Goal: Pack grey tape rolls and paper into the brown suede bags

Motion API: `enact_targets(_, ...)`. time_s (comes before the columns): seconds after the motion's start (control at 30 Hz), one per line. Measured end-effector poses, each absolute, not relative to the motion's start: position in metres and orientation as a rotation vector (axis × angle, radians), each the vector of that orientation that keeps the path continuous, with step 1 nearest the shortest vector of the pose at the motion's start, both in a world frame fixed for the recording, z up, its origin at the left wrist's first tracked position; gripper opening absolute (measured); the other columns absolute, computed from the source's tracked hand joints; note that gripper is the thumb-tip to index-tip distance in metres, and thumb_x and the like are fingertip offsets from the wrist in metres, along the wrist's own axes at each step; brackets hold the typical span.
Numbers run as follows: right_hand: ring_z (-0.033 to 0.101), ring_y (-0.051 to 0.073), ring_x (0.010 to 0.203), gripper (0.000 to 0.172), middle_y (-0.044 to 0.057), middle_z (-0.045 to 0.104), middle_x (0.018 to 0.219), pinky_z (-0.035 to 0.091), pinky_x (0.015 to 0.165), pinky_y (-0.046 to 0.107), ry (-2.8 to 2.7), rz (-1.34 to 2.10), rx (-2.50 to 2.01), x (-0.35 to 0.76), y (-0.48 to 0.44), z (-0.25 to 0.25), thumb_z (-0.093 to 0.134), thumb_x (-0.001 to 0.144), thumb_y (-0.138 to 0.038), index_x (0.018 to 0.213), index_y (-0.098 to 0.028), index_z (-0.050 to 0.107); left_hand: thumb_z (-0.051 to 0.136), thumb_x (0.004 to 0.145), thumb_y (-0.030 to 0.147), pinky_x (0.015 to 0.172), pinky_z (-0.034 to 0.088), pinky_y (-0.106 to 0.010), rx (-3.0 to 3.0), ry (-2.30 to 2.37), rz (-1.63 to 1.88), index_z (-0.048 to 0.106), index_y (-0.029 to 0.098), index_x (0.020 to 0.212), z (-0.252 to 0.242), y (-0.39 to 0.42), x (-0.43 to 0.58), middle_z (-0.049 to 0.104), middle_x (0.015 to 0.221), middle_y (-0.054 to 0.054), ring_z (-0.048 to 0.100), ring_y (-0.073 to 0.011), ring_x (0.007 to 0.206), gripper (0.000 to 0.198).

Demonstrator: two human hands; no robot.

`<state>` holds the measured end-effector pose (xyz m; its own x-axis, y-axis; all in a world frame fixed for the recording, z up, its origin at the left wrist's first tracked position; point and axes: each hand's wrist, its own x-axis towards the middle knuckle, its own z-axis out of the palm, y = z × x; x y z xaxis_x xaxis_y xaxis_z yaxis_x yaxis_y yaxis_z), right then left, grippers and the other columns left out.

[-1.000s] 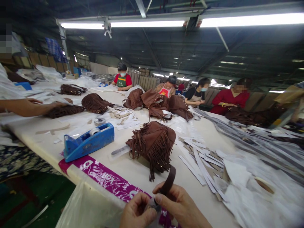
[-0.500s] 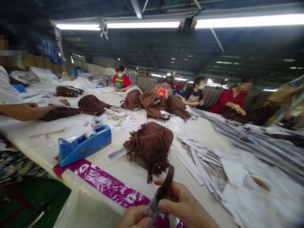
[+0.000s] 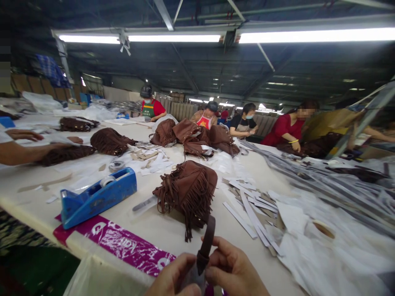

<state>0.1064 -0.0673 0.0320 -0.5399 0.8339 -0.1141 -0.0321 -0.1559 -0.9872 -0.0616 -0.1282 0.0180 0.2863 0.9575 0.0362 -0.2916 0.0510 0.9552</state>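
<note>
A brown fringed bag (image 3: 188, 193) lies on the white table (image 3: 160, 228) just beyond my hands. Its dark brown strap (image 3: 206, 242) runs down from the bag to the bottom edge of the picture. My right hand (image 3: 234, 269) pinches the strap's lower end between thumb and fingers. My left hand (image 3: 174, 279) is closed beside it on a piece of clear wrapping at the same strap end. Both hands are partly cut off by the frame.
A blue tape dispenser (image 3: 98, 195) stands at the left, above a magenta printed plastic strip (image 3: 123, 246). Paper strips and scraps (image 3: 256, 205) pile up at the right. More brown bags (image 3: 194, 135) lie farther back. Several co-workers sit round the table; one person's arm (image 3: 21, 150) reaches in from the left.
The view has shifted right and tilted up a little. My hands have stayed on the strap end, and the left hand has sunk lower in the frame.
</note>
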Motion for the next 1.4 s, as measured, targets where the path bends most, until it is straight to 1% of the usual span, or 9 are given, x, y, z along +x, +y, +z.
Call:
enact_targets(0.13,0.048,0.009,0.045,0.05,-0.008,0.057,0.052,0.033,0.048,0.021,-1.539,1.669,-1.0,0.109,-0.07,0.031,0.065,0.059,-0.015,0.108,-0.017,0.062,0.066,0.074,0.047,0.067,0.038,-0.025,1.116,0.979,1.134,0.065,0.014,0.088,0.048,-0.102,-0.055,0.061,0.079,-0.003,0.053,-0.0159,0.074,0.036)
enact_targets(0.27,0.05,0.01,0.045,0.06,-0.008,0.057,0.052,0.036,0.048,0.022,-1.509,1.652,-1.04,0.118,-0.072,0.026,0.066,0.06,-0.018,0.12,-0.016,0.054,0.067,0.06,0.036,0.046,0.024,-0.022,0.982,1.132,1.027,0.055,0.017,0.061,0.065,-0.075,-0.037,0.046,0.052,0.005,0.036,-0.0081,0.047,0.023)
enact_targets(0.53,0.053,0.013,0.051,0.081,-0.006,0.059,0.058,0.041,0.052,0.027,-1.392,1.568,-1.104,0.16,-0.074,0.007,0.074,0.064,-0.03,0.135,-0.012,0.039,0.059,0.051,0.024,0.041,0.013,-0.021,0.929,1.062,0.962,0.042,0.02,0.053,0.065,-0.065,-0.017,0.032,0.039,0.011,0.022,-0.0049,0.039,0.018)
enact_targets(0.83,0.057,0.016,0.06,0.074,-0.002,0.065,0.066,0.044,0.06,0.029,-1.644,1.32,-1.215,0.161,-0.073,0.013,0.065,0.073,-0.03,0.14,-0.017,0.038,0.052,0.056,0.02,0.048,0.028,-0.021,1.155,0.984,0.902,0.057,0.015,0.062,0.059,-0.065,-0.027,0.051,0.055,0.003,0.04,-0.0084,0.05,0.009)
enact_targets(1.1,0.055,0.016,0.055,0.068,-0.003,0.062,0.061,0.04,0.056,0.028,-1.505,1.325,-1.185,0.146,-0.076,0.011,0.066,0.07,-0.034,0.132,-0.017,0.044,0.051,0.058,0.012,0.053,0.03,-0.021,1.254,0.901,0.865,0.06,0.013,0.066,0.048,-0.068,-0.034,0.05,0.061,0.003,0.042,-0.0091,0.058,0.012)
enact_targets(1.17,0.054,0.015,0.055,0.067,-0.003,0.061,0.061,0.039,0.055,0.028,-1.468,1.336,-1.165,0.144,-0.074,0.011,0.067,0.07,-0.035,0.131,-0.016,0.043,0.057,0.061,0.016,0.053,0.032,-0.021,1.155,0.901,0.913,0.061,0.014,0.077,0.042,-0.067,-0.034,0.054,0.069,0.002,0.047,-0.0102,0.061,0.016)
enact_targets(1.27,0.053,0.015,0.055,0.066,-0.004,0.061,0.06,0.038,0.054,0.028,-1.459,1.337,-1.156,0.143,-0.07,0.009,0.068,0.07,-0.035,0.128,-0.015,0.044,0.064,0.068,0.042,0.054,0.038,-0.022,0.842,0.871,0.969,0.057,0.017,0.086,0.039,-0.061,-0.034,0.059,0.081,-0.001,0.055,-0.0139,0.07,0.032)
enact_targets(1.33,0.052,0.014,0.053,0.066,-0.004,0.06,0.059,0.037,0.053,0.027,-1.459,1.357,-1.163,0.143,-0.069,0.005,0.069,0.069,-0.036,0.127,-0.016,0.045,0.066,0.065,0.051,0.052,0.039,-0.022,0.711,0.886,0.983,0.054,0.017,0.079,0.039,-0.056,-0.034,0.06,0.079,-0.002,0.055,-0.0135,0.068,0.039)
enact_targets(1.4,0.051,0.013,0.051,0.066,-0.005,0.059,0.058,0.036,0.052,0.027,-1.454,1.373,-1.179,0.145,-0.067,0.001,0.07,0.068,-0.037,0.126,-0.016,0.047,0.071,0.057,0.043,0.048,0.036,-0.02,0.7,0.923,0.984,0.051,0.017,0.069,0.041,-0.052,-0.032,0.057,0.067,0.0,0.051,-0.011,0.059,0.036)
